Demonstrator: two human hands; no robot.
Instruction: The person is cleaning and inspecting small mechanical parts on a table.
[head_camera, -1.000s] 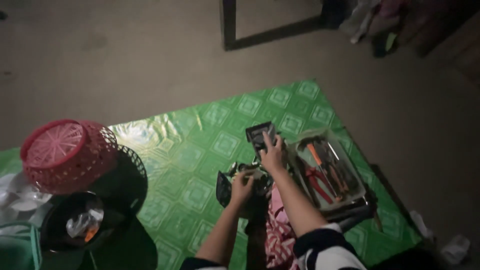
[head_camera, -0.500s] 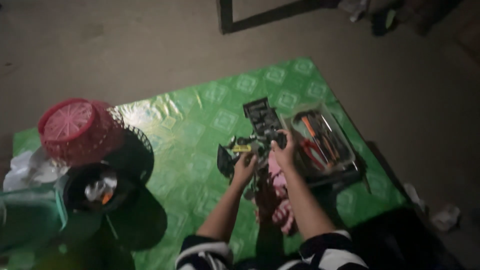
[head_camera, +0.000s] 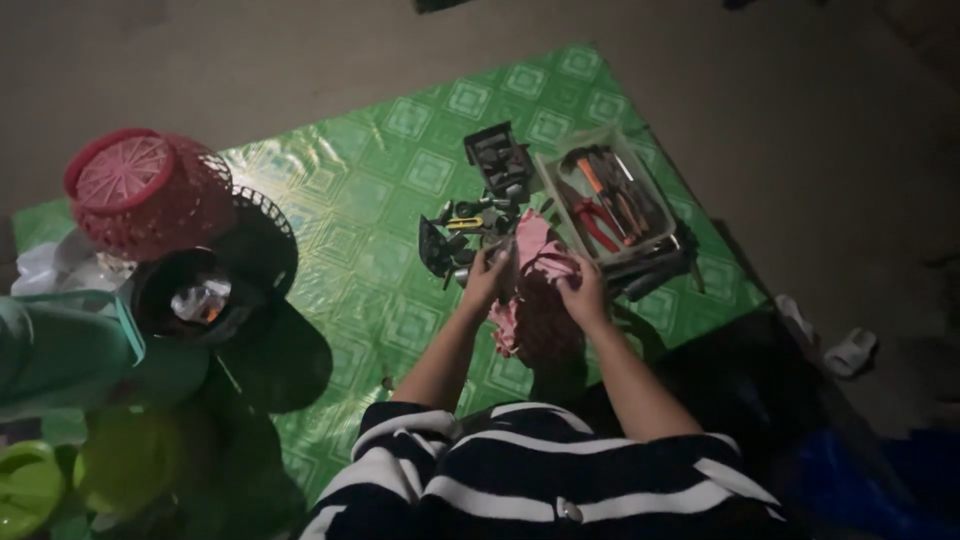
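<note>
On the green mat (head_camera: 380, 250) in front of my knees, both my hands work at a pink cloth (head_camera: 535, 275). My left hand (head_camera: 487, 280) is curled around the cloth's left edge, fingers closed on a fold close to the dark machine part (head_camera: 455, 235) with the yellow piece on it. My right hand (head_camera: 583, 292) grips the right side of the same cloth, thumb and fingers pinched shut on it. The light is poor, so I cannot tell whether something is wrapped inside the cloth or whether it is only bunched up.

To do this well, I think I should keep the cloth taut between both grips and hold it low over the mat, so anything small that slips lands where I can find it. Just beyond my right hand stands the tool tray (head_camera: 640, 250), with red-handled pliers (head_camera: 595, 218) and an orange-handled tool (head_camera: 592, 178) inside. A black open box (head_camera: 497, 155) lies past the machine part. Well apart to my left stand a red basket (head_camera: 140, 190) and black baskets (head_camera: 250, 240).
</note>
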